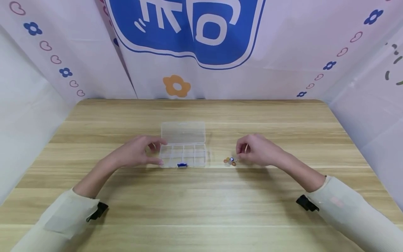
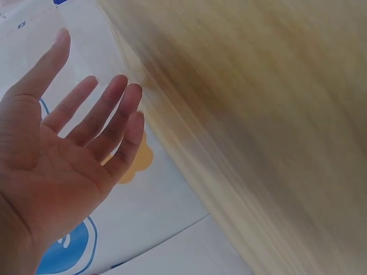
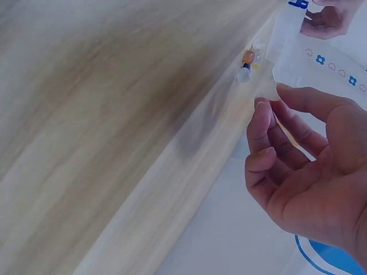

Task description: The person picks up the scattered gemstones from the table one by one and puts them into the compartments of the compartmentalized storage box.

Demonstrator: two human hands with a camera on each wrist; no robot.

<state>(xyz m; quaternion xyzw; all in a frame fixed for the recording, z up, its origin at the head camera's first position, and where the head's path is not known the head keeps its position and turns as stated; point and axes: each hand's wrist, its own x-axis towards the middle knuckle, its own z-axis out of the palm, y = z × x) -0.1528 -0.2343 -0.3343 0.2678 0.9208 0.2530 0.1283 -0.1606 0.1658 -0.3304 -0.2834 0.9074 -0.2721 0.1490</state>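
With 12 o'clock as the far edge of the wooden tabletop [image 1: 189, 206], the cream left sleeve [image 1: 56, 220] comes in from 7 o'clock, a black clip [image 1: 97, 211] beside its cuff. Beyond it is the left hand [image 1: 136, 151], at 9 o'clock of the clear plastic divided box [image 1: 183, 155]. Its thumb tip lies at the box's near-left corner and a fingertip by the hinge; whether they press on it, I cannot tell. The left wrist view shows these fingers spread loosely, gaps between them.

The box stands near the table's middle, its clear lid [image 1: 183, 133] folded back toward 12 and a blue latch [image 1: 182, 165] on its 6 o'clock side. On the white backdrop [image 1: 252, 82] past the table, an orange flower [image 1: 176, 86] sits at 12 from the box.

At 3 o'clock of the box, apart from it, lies a small cluster of beads [image 1: 231, 159]: orange, yellow, blue and clear. The right hand [image 1: 257, 149] is at their 2 o'clock, fingertips just beside them. Thumb and forefinger are drawn close together; I cannot tell whether a clear bead sits between. The cream right sleeve [image 1: 355, 206] runs off toward 4.
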